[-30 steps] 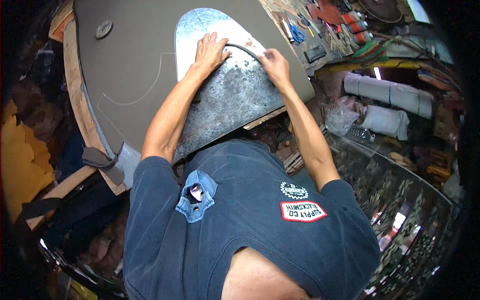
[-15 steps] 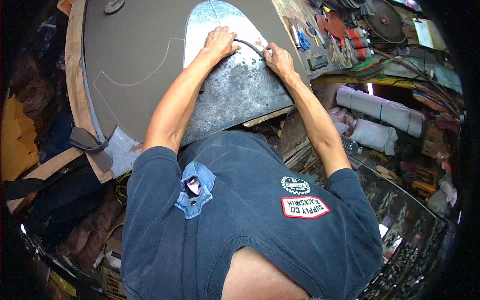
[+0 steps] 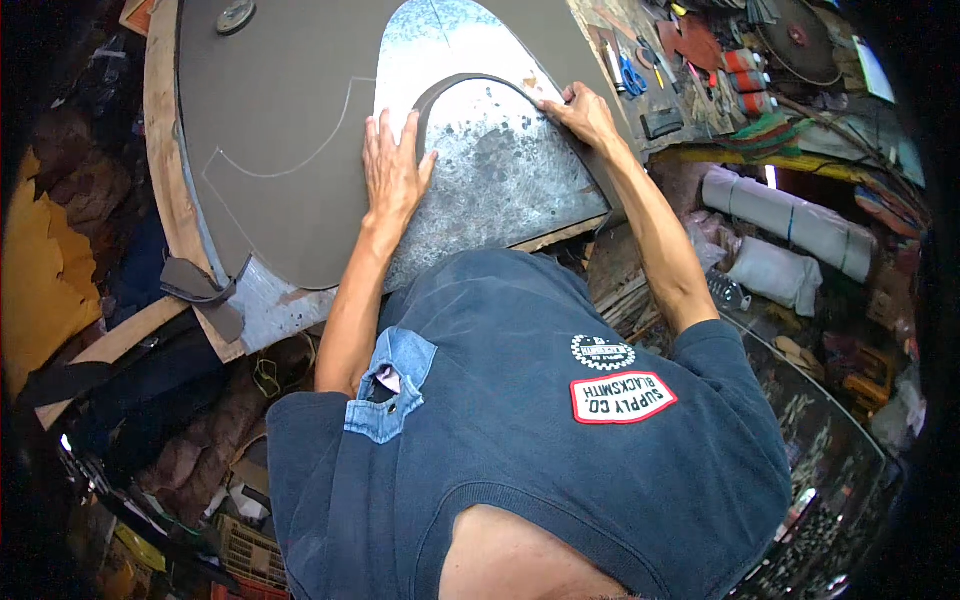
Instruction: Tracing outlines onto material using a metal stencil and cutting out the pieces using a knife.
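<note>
A rounded metal plate (image 3: pixel 500 190), pale and glaring at its far end and spotted near me, lies on a large dark grey sheet (image 3: pixel 290 120). Across the plate arches a thin dark strip (image 3: pixel 430 100). My left hand (image 3: pixel 393 170) rests flat at the plate's left edge, fingers stretched, beside the strip's left end. At the strip's other end, my right hand (image 3: pixel 583 115) has thumb and forefinger closed on it, near the plate's right edge. White outlines (image 3: pixel 290 174) are drawn on the sheet left of my left hand.
Blue-handled scissors (image 3: pixel 632 75), pens and red-capped bottles (image 3: pixel 745 70) lie on the bench at the right. A round metal disc (image 3: pixel 236 16) sits at the sheet's far left. Wrapped white rolls (image 3: pixel 790 222) are beyond my right arm. A wooden edge (image 3: pixel 165 130) borders the sheet's left.
My left hand has come off the top of the arch and moved left and nearer to me, its fingers now spread. More of the strip shows. The right hand stays at its right end.
</note>
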Motion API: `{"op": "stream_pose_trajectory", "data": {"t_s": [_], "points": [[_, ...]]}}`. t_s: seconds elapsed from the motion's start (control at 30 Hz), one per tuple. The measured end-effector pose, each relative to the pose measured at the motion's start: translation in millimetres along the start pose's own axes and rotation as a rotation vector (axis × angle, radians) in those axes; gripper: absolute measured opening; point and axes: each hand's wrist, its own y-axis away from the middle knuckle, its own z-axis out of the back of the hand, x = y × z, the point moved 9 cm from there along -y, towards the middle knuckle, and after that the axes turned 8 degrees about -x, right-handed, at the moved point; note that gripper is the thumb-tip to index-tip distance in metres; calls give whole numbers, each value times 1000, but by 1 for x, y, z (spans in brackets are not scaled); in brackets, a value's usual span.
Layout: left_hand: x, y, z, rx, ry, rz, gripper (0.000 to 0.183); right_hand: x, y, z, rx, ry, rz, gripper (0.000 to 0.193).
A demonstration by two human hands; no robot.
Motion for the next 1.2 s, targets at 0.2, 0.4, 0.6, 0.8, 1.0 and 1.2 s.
{"op": "stream_pose_trajectory", "data": {"t_s": [0.2, 0.4, 0.6, 0.8, 1.0, 1.2], "points": [[8, -24, -1, -123, 155, -4, 66, -22, -34, -25, 311, -969, -414, 21], [-20, -50, -21, -95, -103, -91, 64, -34, -69, -15, 34, -601, -212, 38], [-8, -65, -39, -103, -236, -90, 45, 49, 3, -10, -128, 51, 420, 47], [-12, -68, -50, -68, -352, -166, 39, 41, -3, -16, -231, 8, 427, 30], [-9, -65, -53, -91, -336, -116, 38, 32, -9, -21, -114, -61, 338, 36], [-18, -48, -44, -132, -307, -86, 42, 36, -7, -15, -63, -92, 358, 51]]}}
